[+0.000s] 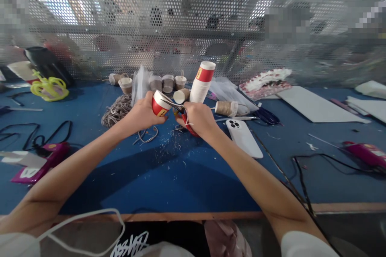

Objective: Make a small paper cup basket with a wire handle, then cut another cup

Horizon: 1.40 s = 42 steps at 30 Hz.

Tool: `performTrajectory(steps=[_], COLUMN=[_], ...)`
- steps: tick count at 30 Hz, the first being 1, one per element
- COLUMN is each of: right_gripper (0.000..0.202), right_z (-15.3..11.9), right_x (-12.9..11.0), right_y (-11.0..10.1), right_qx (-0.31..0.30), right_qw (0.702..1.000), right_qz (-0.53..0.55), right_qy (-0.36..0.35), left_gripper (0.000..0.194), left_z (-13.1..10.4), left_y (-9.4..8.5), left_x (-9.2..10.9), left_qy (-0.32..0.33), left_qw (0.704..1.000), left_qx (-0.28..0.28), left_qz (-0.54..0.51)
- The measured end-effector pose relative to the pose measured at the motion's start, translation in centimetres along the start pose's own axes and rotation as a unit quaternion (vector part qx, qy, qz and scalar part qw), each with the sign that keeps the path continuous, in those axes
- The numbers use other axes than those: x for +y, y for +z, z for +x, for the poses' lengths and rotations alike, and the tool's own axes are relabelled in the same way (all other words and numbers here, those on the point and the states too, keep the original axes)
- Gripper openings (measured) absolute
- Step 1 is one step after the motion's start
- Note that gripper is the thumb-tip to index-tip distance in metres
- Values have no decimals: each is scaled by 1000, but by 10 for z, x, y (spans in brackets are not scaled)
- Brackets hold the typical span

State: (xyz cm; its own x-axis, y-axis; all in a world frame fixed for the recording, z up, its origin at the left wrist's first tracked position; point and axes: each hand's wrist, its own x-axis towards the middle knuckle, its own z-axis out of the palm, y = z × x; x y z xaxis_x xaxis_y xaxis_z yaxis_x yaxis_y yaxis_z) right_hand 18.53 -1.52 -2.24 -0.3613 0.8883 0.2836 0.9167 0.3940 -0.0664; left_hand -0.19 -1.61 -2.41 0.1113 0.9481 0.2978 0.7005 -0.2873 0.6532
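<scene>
My left hand [144, 111] is wrapped round a red and white paper cup [159, 105], tilted with its mouth toward the right. In my right hand [199, 118] is a pair of scissors [188, 125] with red handles, its dark blades reaching the cup's rim. Whether the blades are cutting into the paper I cannot tell. Just behind my right hand stands a stack of paper cups [201, 84]. Several twine-wrapped cups [168, 83] stand or lie behind my hands, and a heap of grey-brown cord [118, 109] lies beyond my left forearm.
A white phone [244, 138] lies right of my right hand, near a twine-wrapped roll [226, 108]. Magenta glue guns [45, 162] with black cables rest at both sides. A yellow plastic crown-like piece [50, 87] is at far left. A perforated metal screen [181, 20] borders the blue table.
</scene>
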Motion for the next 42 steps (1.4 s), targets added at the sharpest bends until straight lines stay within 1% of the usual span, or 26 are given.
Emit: performTrajectory(steps=[4, 10, 14, 18, 24, 27, 31, 34, 38, 40, 42], right_gripper=[29, 20, 28, 35, 24, 28, 35, 31, 23, 24, 27], right_z=[-1, -1, -2, -3, -3, -3, -4, -4, -3, -1, 3], right_x=[-2, 3, 0, -3, -1, -2, -4, -5, -5, -5, -3], right_y=[0, -1, -3, -3, -4, -5, -3, -1, -1, -1, 0], right_qx=[-7, 19, 7, -3, 5, 1, -5, -2, -7, 4, 19], right_qw=[1000, 1000, 1000, 1000, 1000, 1000, 1000, 1000, 1000, 999, 998], right_qz=[4, 7, 12, 9, -8, -5, 6, 12, 18, 34, 66], right_qy=[-8, -4, -11, -23, 0, -5, -22, -15, -12, -9, 5], left_gripper=[47, 49, 48, 47, 48, 50, 48, 47, 41, 46, 56], left_z=[-4, -3, -4, -7, -5, -5, -5, -5, -5, -3, 0], left_y=[2, -5, -4, -1, -4, -3, 3, 7, 10, 9, 6], left_x=[6, 3, 7, 12, 10, 8, 2, -2, -4, -3, -4], left_qy=[-5, -3, -9, -13, -16, -19, 9, 42, 84, 69, 42], left_qw=[1000, 999, 998, 999, 997, 997, 998, 996, 990, 991, 994], left_qx=[-8, -8, -7, -21, -20, -20, -2, 10, -11, -4, 16], left_qz=[1, 47, 61, 48, 77, 77, 62, 73, 114, 114, 103])
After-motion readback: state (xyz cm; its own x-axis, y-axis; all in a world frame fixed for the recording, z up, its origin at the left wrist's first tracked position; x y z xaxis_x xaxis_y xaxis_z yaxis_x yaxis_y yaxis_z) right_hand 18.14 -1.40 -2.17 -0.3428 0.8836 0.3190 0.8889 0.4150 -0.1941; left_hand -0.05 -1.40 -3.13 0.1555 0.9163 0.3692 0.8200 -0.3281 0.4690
